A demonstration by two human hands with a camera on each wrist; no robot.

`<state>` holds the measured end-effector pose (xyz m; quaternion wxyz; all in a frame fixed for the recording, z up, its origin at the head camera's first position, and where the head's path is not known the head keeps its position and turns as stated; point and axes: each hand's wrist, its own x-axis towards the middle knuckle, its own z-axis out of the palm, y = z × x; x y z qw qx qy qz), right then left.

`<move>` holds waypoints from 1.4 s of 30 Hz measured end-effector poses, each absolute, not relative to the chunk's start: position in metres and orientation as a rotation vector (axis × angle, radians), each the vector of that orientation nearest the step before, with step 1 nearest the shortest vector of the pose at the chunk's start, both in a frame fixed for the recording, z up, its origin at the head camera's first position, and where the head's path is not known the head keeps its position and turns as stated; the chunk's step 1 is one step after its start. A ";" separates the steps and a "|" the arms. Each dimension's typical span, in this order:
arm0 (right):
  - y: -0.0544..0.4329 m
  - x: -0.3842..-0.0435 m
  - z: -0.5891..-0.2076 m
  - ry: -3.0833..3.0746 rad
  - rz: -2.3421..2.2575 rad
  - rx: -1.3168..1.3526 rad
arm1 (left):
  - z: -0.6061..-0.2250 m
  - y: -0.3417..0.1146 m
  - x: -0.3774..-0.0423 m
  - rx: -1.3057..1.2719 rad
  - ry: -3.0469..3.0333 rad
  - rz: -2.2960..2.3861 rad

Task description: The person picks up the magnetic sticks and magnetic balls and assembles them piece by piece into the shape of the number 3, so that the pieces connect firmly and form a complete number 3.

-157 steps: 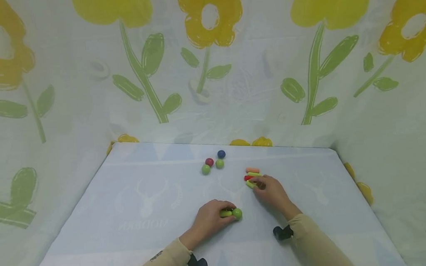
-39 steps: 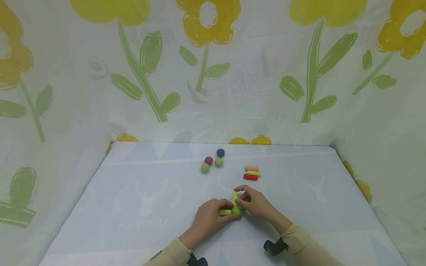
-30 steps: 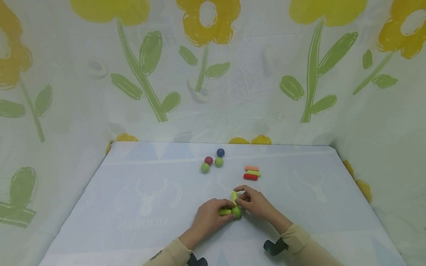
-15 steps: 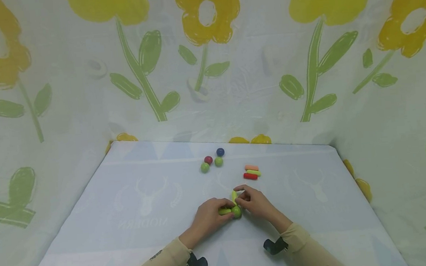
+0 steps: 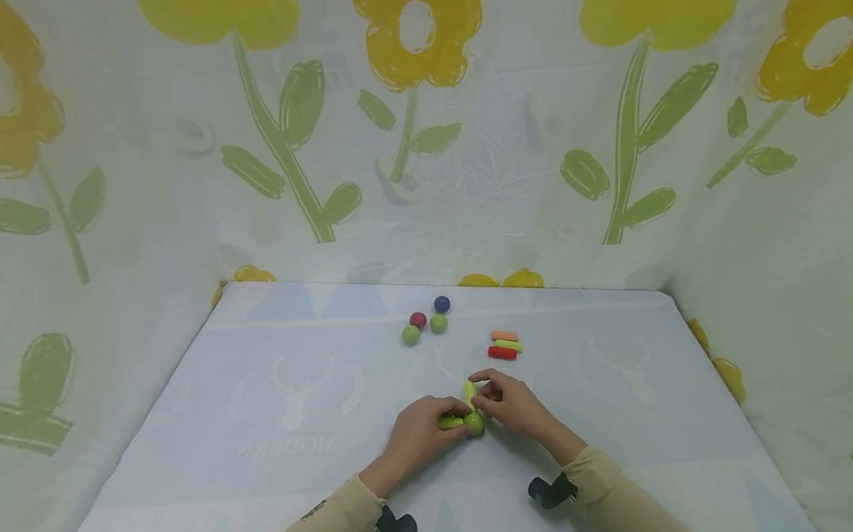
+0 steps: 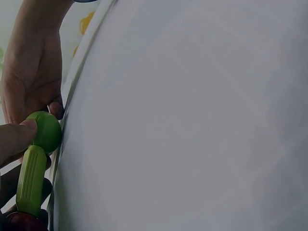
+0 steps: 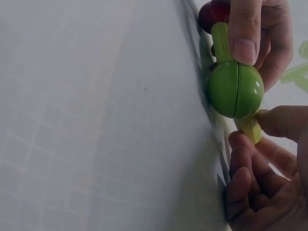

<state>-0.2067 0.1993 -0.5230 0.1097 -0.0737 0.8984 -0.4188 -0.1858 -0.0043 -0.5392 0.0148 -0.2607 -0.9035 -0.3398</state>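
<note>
Between my left thumb and fingers I hold a joined toy piece: a green ball [image 7: 236, 89], a ridged yellow-green rod [image 6: 31, 180] and a dark red ball [image 7: 211, 18]. My left hand [image 5: 426, 430] has its thumb on the green ball and covers part of the rod. With thumb and fingertips my right hand [image 5: 511, 405] pinches a second yellow-green rod [image 7: 249, 129]. One end of that rod meets the green ball, at an angle to the first rod. Both hands are low over the white table [image 5: 299, 468].
Beyond the hands lie a blue ball [image 5: 441, 304], a red ball [image 5: 418, 320] and two green balls, one [image 5: 411, 335] at the front. Right of them are an orange rod [image 5: 505, 336], a yellow-green rod [image 5: 509, 346] and a red rod [image 5: 502, 353]. A flowered curtain [image 5: 508, 151] encloses the table.
Over about five seconds my right hand has taken a yellow-green rod from the rod group and brought it left and nearer, against the green ball. During the last second, both hands hardly move.
</note>
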 end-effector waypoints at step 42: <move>0.180 -0.285 -0.520 2.783 -1.132 -0.033 | -0.537 -0.005 -0.186 -0.812 -2.804 -1.121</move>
